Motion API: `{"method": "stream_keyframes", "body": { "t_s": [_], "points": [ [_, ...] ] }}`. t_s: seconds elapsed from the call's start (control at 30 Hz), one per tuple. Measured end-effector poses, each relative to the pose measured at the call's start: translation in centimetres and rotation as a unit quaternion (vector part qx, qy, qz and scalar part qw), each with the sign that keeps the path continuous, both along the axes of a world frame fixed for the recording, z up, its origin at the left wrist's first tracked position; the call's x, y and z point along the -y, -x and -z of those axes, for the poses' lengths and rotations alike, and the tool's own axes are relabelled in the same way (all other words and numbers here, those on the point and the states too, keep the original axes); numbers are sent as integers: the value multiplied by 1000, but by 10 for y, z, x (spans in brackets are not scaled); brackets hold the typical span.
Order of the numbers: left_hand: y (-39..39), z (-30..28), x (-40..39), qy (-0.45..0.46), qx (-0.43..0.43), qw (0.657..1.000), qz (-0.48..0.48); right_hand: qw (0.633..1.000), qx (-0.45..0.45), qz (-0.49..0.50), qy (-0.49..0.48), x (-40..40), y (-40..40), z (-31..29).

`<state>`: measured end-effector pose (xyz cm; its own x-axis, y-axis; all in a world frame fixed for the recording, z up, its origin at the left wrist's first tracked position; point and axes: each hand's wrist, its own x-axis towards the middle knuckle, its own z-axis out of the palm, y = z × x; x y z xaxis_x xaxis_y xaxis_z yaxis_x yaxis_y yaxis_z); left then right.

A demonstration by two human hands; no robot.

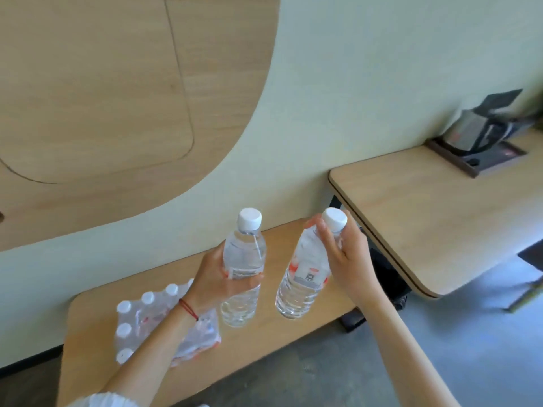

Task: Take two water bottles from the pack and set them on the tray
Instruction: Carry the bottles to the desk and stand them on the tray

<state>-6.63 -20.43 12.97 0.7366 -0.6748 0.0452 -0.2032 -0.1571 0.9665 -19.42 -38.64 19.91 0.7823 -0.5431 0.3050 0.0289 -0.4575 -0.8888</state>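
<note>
Low wooden surface [264, 342] with the shrink-wrapped pack [152, 324] at its near left; the dark tray [470, 168] sits far right (kettle aboard). Left hand [214, 277] grips one bottle [244, 268], right hand [346, 257] clasps another bottle [305, 271], both aloft.

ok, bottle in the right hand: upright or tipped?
Tipped: the right-hand bottle leans, cap toward the right, base left.

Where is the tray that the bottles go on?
In the head view the dark tray sits far right on the higher table, against the wall, with a kettle standing on it.
</note>
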Motion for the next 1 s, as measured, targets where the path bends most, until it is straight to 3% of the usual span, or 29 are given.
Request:
{"method": "stream_keyframes", "body": {
  "t_s": [0.2, 0.5, 0.73, 1.0],
  "points": [
    [80, 2, 120, 5, -8, 1000, 26, 999, -22, 45, 1, 108, 93, -4],
    [174, 5, 318, -31, -48, 987, 152, 981, -38, 192, -5, 253, 218, 8],
    [205, -5, 477, -12, 30, 972, 234, 959, -39, 279, 11, 393, 262, 13],
    [242, -11, 646, -13, 20, 962, 272, 945, -33, 326, 17, 546, 300, -2]
  ]
}}
